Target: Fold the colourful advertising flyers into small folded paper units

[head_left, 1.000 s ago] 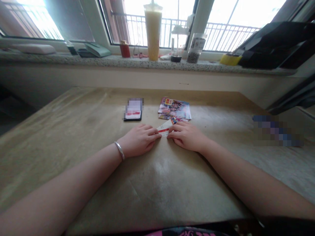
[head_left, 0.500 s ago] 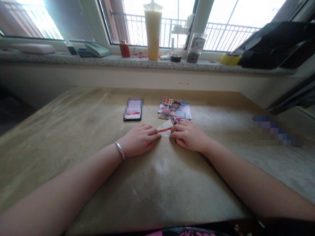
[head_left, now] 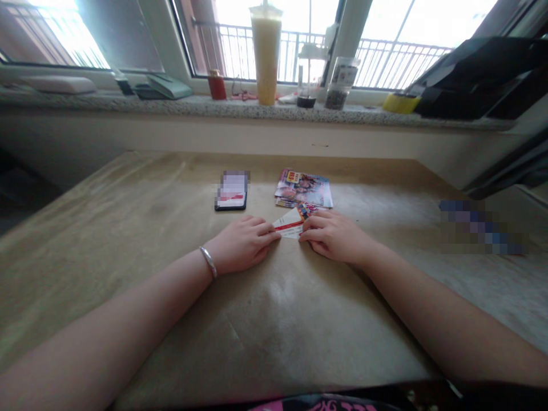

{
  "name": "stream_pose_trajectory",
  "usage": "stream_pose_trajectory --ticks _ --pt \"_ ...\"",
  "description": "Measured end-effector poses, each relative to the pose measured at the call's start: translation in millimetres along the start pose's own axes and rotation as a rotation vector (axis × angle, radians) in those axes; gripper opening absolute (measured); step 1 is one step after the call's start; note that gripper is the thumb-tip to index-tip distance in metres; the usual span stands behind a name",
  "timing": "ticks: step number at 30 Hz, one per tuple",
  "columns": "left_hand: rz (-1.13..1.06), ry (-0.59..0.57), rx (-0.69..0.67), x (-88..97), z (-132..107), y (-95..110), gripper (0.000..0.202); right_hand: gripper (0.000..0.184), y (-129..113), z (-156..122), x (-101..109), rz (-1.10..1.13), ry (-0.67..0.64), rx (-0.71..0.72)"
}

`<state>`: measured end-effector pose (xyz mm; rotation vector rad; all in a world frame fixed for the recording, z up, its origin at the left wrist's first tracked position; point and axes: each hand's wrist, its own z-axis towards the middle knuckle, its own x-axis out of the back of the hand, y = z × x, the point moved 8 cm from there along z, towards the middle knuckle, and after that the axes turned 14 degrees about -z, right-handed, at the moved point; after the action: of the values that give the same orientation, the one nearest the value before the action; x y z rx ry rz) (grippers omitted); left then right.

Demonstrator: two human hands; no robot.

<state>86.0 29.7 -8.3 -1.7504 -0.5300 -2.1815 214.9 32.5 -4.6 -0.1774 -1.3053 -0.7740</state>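
Observation:
A folded paper leaflet [head_left: 291,224], white with a red stripe and a colourful printed corner, lies on the table between my hands. My left hand [head_left: 246,242], with a silver bangle at the wrist, pinches its left tip, fingers closed. On the right side, my right hand [head_left: 331,235] has its curled fingers pressed on the leaflet's edge and covers part of it. Just beyond lies a small stack of colourful printed flyers [head_left: 305,188]. A phone [head_left: 232,191] with a blurred screen rests behind my left hand.
The table [head_left: 274,331] reaches the wall below a granite windowsill [head_left: 192,107]. On the sill stand a tall yellow-filled cup [head_left: 266,57], a red jar [head_left: 217,85], a clear container [head_left: 341,84] and a black bag [head_left: 471,80]. A blurred bluish strip [head_left: 479,228] lies at the right.
My right hand has slid slightly to the right along the leaflet, so more of its white face shows. My left hand stays in place.

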Motion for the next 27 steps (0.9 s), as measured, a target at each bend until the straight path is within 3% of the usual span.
stream_pose_trajectory --ticks 10,27 --pt "0.055 0.038 -0.034 1.3 1 3 0.03 0.023 -3 3 1 0.059 0.106 0.031" --pt "0.01 0.001 0.004 -3.1 0 -2 0.034 0.022 10 -6 6 0.012 -0.025 -0.019"
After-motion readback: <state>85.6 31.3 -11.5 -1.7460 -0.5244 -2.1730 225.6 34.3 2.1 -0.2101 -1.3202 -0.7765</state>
